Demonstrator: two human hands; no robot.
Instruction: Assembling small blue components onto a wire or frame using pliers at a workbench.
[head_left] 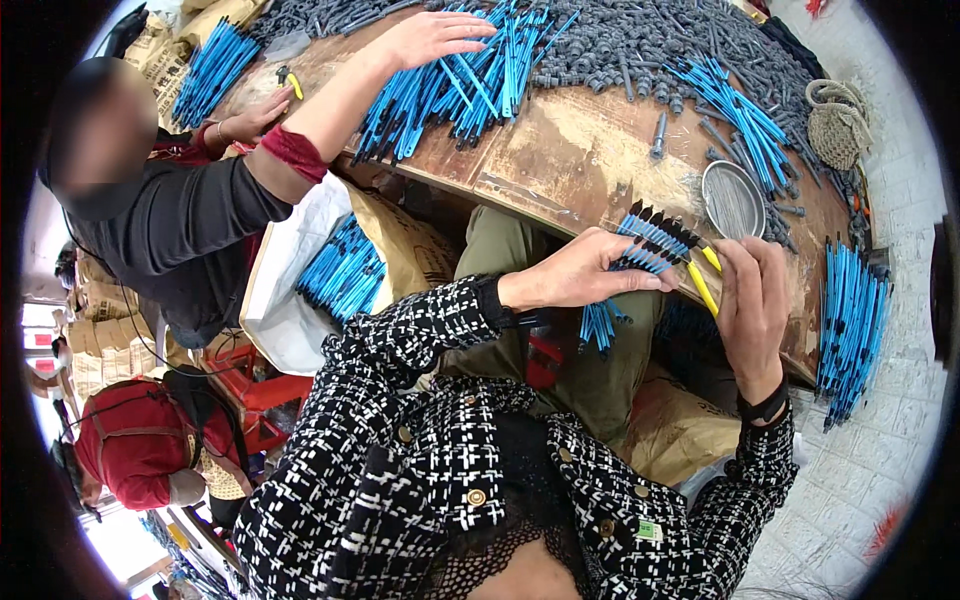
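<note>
My left hand pinches a fanned row of blue sticks with black ends above the table's near edge. Their lower blue ends hang beneath the hand. In my right hand is a small pair of yellow-handled pliers, with the fingers wrapped round the handles. The pliers' jaws are up against the black ends of the sticks; whether they touch cannot be made out. Just beyond lies a round metal tin holding thin pin-like pieces.
A wooden table carries heaped grey plastic parts and piles of blue sticks. More sticks sit at the right edge. At left, a co-worker's hand reaches over the pile. A lined sack holds blue sticks.
</note>
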